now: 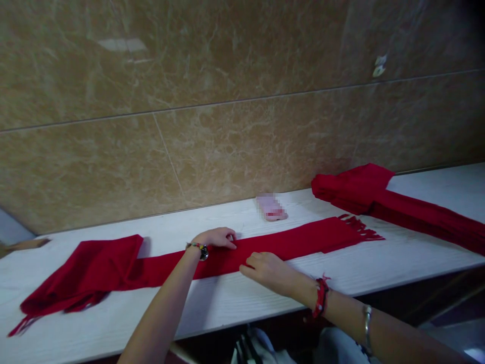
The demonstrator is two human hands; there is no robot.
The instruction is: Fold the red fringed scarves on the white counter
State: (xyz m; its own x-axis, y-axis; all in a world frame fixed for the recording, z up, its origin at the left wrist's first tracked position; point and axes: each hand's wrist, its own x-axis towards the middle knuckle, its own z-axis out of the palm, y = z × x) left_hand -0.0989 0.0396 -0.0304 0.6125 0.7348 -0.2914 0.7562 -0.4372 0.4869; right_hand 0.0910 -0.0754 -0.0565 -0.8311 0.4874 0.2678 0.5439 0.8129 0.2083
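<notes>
A long red scarf (295, 241) with fringe at its right end lies stretched along the white tabletop. Its left part is gathered into a loose folded heap (94, 268), with more fringe hanging off the far left corner. My left hand (217, 237) rests on the far edge of the flat stretch, fingers slightly bent and apart. At the near edge, just to the right, my right hand (267, 270) touches the cloth with loosely curved fingers, thumb apart from them. Neither hand visibly pinches the fabric.
More folded red scarves (352, 189) are piled at the right, against the wall. A pink phone-like item (271, 207), partly blurred out, lies behind the scarf. The white table (227, 306) runs along a brown marble-tiled wall (242, 146); its front edge is close to my body.
</notes>
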